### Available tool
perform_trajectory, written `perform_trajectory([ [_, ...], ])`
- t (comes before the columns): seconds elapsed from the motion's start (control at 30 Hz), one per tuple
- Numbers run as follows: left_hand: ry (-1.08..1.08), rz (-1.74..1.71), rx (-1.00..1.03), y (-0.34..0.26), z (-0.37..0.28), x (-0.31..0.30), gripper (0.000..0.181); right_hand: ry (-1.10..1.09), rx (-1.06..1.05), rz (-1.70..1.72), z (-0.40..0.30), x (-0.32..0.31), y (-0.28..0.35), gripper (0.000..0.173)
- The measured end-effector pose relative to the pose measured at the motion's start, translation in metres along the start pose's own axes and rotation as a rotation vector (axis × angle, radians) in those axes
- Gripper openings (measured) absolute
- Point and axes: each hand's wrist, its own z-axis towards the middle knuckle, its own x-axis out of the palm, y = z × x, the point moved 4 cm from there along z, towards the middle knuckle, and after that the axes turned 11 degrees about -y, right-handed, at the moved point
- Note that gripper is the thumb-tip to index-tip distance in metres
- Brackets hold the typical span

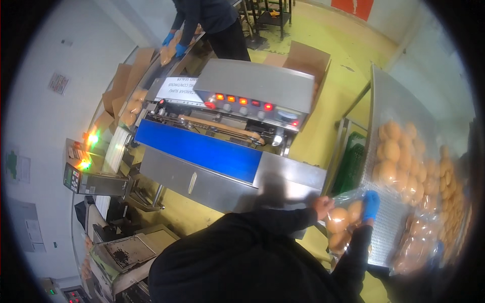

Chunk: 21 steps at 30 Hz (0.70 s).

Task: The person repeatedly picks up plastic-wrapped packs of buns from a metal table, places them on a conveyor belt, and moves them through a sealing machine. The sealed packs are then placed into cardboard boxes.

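Observation:
A clear plastic bag of round buns hangs between my two hands, by the edge of a perforated metal table. My bare left hand pinches one top corner of the bag. On the other corner, my right hand in a blue glove is closed. The film at the bag's mouth stretches between them. Further bagged buns lie on the metal table, and another bag of buns rests nearer its front. To the left of my hands is the steel end plate of a continuous band sealer.
The band sealer with lit switches stands ahead, with a blue conveyor belt. A person in blue gloves handles bagged buns beyond it. Cardboard boxes, a green crate and a machine with a keypad stand around.

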Motion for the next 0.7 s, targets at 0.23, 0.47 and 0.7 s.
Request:
perform_trajectory([
  [0.23,-0.353,0.339,0.193,-0.069,0.055,-0.225,0.036,0.119,0.108,0.063,-0.084,0.198,0.064,0.011],
  [0.47,-0.650,0.261,0.238,-0.067,0.099,-0.283,0.023,-0.025,0.164,0.136,-0.076,0.280,0.034,0.014],
  [0.7,-0.786,0.640,0.292,-0.127,0.074,-0.263,0.016,-0.071,0.216,0.359,-0.088,0.289,0.050,0.009],
])
